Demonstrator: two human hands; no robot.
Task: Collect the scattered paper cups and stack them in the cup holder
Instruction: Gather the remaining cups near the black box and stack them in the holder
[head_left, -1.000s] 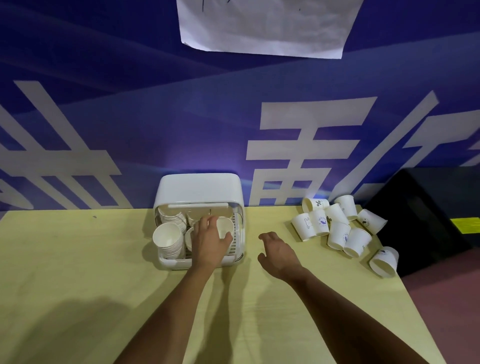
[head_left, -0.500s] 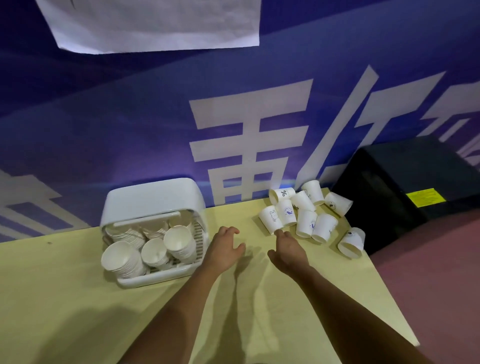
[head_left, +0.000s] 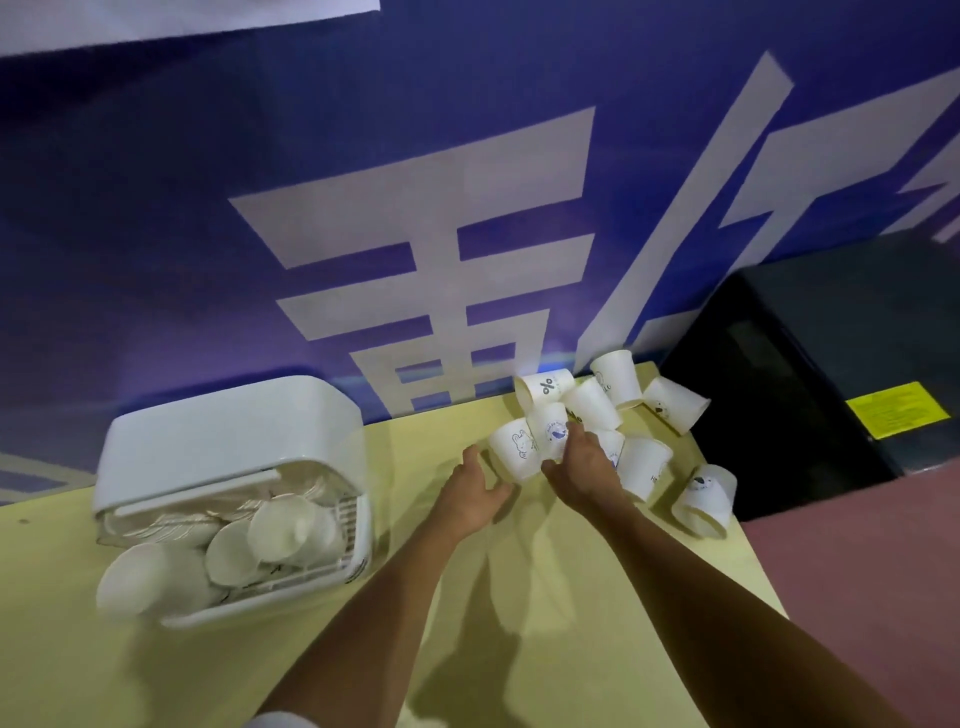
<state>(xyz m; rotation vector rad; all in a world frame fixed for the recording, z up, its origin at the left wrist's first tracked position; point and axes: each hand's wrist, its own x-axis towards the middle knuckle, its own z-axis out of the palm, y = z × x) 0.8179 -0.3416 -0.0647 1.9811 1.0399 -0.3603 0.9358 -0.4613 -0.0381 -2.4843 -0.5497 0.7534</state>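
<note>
Cups (head_left: 592, 402) clustered at the surface's (head_left: 156, 675) far right corner; the %-marked cup (head_left: 545, 387) lies sideways, mouth leftward. Our left hand (head_left: 478, 493) spreads wide beside them; whether our right hand (head_left: 582, 465) grips one, we cannot tell.

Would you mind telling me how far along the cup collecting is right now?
Done: several stacks of paper cups lie in the white cup holder. In hand: the left hand is open beside the rabbit-print cup, and the right hand is on the blue-print cup; a firm grip is not clear. Left: about nine loose cups at the right end of the table, none stacked yet.
</note>
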